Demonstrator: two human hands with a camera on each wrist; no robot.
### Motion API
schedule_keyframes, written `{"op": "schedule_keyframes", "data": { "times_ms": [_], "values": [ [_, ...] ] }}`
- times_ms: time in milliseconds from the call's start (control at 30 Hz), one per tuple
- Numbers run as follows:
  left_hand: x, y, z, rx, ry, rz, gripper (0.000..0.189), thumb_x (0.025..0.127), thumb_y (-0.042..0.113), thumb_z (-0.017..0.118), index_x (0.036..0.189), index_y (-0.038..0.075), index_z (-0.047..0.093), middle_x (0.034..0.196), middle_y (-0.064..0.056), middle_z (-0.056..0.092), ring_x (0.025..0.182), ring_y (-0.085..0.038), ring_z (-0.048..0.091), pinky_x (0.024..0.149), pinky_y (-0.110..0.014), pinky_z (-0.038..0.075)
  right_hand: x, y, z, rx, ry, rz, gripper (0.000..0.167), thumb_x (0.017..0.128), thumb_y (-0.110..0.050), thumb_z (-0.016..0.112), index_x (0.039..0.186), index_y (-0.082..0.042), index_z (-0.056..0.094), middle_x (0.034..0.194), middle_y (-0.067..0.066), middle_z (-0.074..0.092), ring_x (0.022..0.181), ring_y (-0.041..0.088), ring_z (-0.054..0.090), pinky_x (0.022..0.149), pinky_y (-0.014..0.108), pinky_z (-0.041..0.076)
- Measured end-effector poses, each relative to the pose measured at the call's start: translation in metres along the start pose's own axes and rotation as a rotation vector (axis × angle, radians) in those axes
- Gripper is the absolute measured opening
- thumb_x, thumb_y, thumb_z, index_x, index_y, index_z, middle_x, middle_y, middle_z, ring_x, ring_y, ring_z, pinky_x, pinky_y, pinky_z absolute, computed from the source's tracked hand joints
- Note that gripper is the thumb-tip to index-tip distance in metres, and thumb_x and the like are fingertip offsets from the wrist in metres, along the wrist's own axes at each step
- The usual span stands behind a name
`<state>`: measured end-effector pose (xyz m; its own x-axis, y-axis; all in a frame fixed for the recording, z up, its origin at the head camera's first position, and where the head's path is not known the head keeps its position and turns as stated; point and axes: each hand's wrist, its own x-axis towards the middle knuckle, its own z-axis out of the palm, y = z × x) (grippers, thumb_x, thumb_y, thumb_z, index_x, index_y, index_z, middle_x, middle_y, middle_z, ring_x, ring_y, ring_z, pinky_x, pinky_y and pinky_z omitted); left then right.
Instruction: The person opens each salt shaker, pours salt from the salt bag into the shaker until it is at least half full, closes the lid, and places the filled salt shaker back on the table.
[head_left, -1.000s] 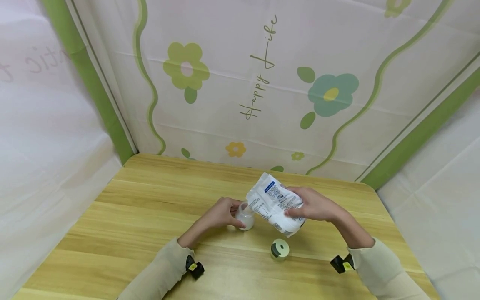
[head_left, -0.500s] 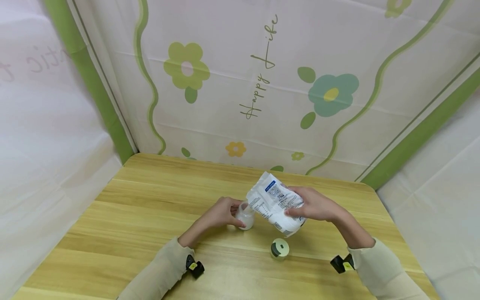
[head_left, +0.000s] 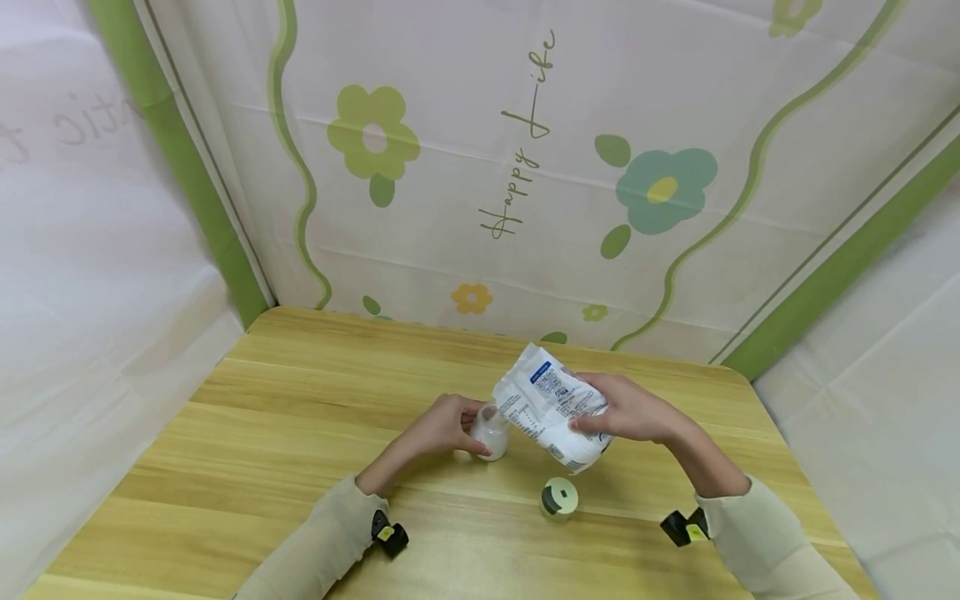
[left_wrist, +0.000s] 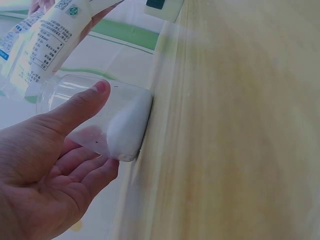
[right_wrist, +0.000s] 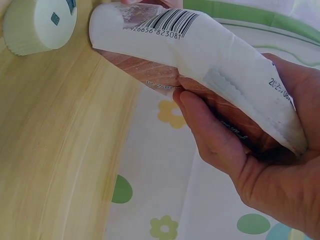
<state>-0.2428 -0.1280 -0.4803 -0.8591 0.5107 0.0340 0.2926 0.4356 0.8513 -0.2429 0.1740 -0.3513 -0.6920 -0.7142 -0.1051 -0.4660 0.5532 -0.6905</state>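
Observation:
My left hand (head_left: 441, 427) grips a small clear jar (head_left: 492, 442) standing on the table, thumb on the near side and fingers behind. White, powdery contents (left_wrist: 129, 127) show inside the jar in the left wrist view. A white printed bag (head_left: 551, 408) is held tilted by my right hand (head_left: 637, 408), thumb on its printed face. Its narrow end points down-left, right at the jar's mouth. In the right wrist view the bag's barcode (right_wrist: 172, 22) shows, and my fingers (right_wrist: 212, 132) support its reddish-brown printed side from below.
A pale green round lid (head_left: 559, 498) with a ribbed side and a dark patch stands on the wooden table (head_left: 315, 400), in front of the bag. Flower-patterned white curtains (head_left: 450, 150) close off the table's back and sides.

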Motion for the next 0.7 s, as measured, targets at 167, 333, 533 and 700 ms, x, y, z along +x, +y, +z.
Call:
{"op": "schedule_keyframes", "data": {
  "times_ms": [167,333,533,700],
  "values": [
    [-0.0002,0.0003,-0.0002,-0.003,0.004,-0.001,0.052,0.072,0.015,0.090,0.120,0.006,0.070,0.113,-0.008,0.075,0.098,-0.012,0.070,0.083,-0.024,0.058,0.0006,-0.0001,-0.0005,-0.006,-0.004,-0.004,0.064,0.090,-0.017,0.071,0.144,0.007,0.045,0.100,0.006,0.072,0.080,0.009,0.068,0.073,0.025,0.056],
    [-0.0003,0.0001,-0.0001,-0.001,0.004,0.004,0.052,0.072,0.015,0.090,0.119,0.005,0.070,0.113,-0.008,0.075,0.097,-0.012,0.069,0.082,-0.026,0.058,0.0012,0.0001,-0.0003,-0.024,-0.005,-0.014,0.062,0.090,-0.017,0.071,0.142,0.006,0.047,0.100,0.005,0.072,0.080,0.008,0.067,0.073,0.025,0.055],
    [0.0000,-0.0003,-0.0003,-0.006,0.005,0.002,0.053,0.072,0.015,0.090,0.120,0.004,0.070,0.113,-0.009,0.075,0.096,-0.011,0.069,0.081,-0.024,0.058,0.0008,-0.0003,0.0002,-0.028,-0.002,-0.008,0.057,0.089,-0.017,0.071,0.138,0.004,0.051,0.099,0.004,0.072,0.080,0.008,0.067,0.072,0.025,0.055],
    [0.0001,-0.0003,-0.0005,-0.001,0.005,-0.003,0.055,0.072,0.015,0.090,0.122,0.005,0.069,0.115,-0.008,0.074,0.096,-0.009,0.069,0.081,-0.022,0.057,0.0010,0.0007,-0.0003,-0.025,-0.005,-0.009,0.062,0.090,-0.017,0.071,0.142,0.006,0.047,0.100,0.005,0.072,0.080,0.008,0.067,0.074,0.025,0.055]
  ]
}}
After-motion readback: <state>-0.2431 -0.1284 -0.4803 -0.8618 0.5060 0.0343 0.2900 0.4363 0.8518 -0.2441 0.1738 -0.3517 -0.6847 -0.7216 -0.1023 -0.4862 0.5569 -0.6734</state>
